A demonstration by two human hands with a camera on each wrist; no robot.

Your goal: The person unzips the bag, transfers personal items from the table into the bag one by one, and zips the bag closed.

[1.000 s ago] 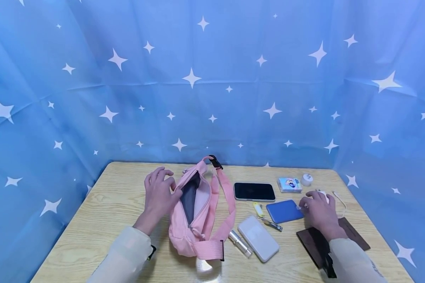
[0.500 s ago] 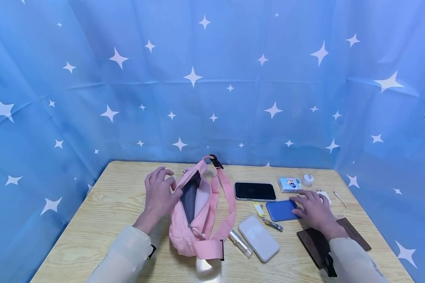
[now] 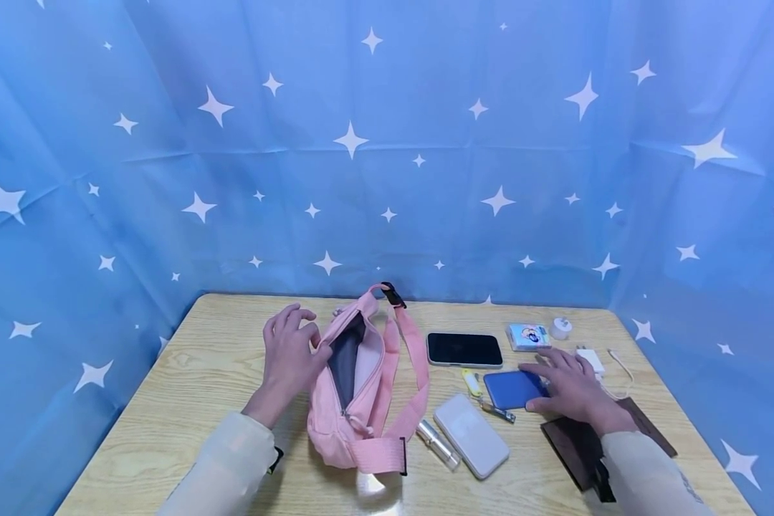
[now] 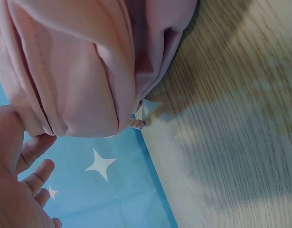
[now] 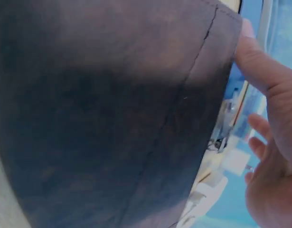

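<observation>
Blue card (image 3: 508,390) now has the right hand (image 3: 570,388) at its edge, fingers (image 3: 537,369) spread wider, left hand (image 3: 293,356) still pinching pink bag (image 3: 330,433).

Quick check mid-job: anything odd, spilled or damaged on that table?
Nothing looks spilled. One oddity: a dark, uneven line runs along the brown cover in the right wrist view; crease, seam or crack, I can't tell. The pink bag gapes open, but the left hand pinches its edge.

Two hands (image 3: 292,355) (image 3: 569,387), two plugs (image 3: 560,328) (image 3: 590,360), one bag (image 3: 325,423), phone (image 3: 464,350), card (image 3: 511,390), packet (image 3: 527,337), slab (image 3: 471,436), tube (image 3: 437,444), clipper (image 3: 499,411), tag (image 3: 471,382), cable (image 3: 629,377)
</observation>
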